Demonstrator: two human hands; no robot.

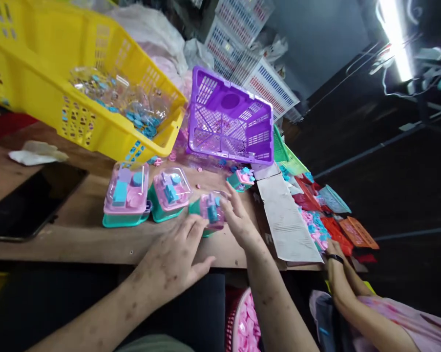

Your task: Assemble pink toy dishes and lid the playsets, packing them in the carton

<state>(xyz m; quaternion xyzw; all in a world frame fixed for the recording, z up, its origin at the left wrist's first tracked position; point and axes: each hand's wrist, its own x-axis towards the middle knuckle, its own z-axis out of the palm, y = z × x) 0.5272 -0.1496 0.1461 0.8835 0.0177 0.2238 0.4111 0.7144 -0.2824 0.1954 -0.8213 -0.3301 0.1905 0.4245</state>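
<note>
A small toy box [212,211] with a teal base, pink insert and clear lid sits on the wooden table in front of me. My left hand [178,252] reaches its near left side, fingertips touching it and thumb stretched away. At its right side, my right hand [238,215] has its fingers spread and the fingertips against the clear lid. The right fingers are slightly blurred. Left of this box stand two similar lidded boxes, the middle toy box [171,193] and the leftmost toy box [127,195]. A lidless toy box [241,179] with blue and pink pieces stands farther back.
A yellow crate [77,105] holds clear lids and blue parts. Beside it is a purple basket [231,122]. A black phone [30,200] lies left; cardboard [286,217] lies right. Another person's hands [333,252] are among parts at right. A basket of pink pieces [246,322] stands below.
</note>
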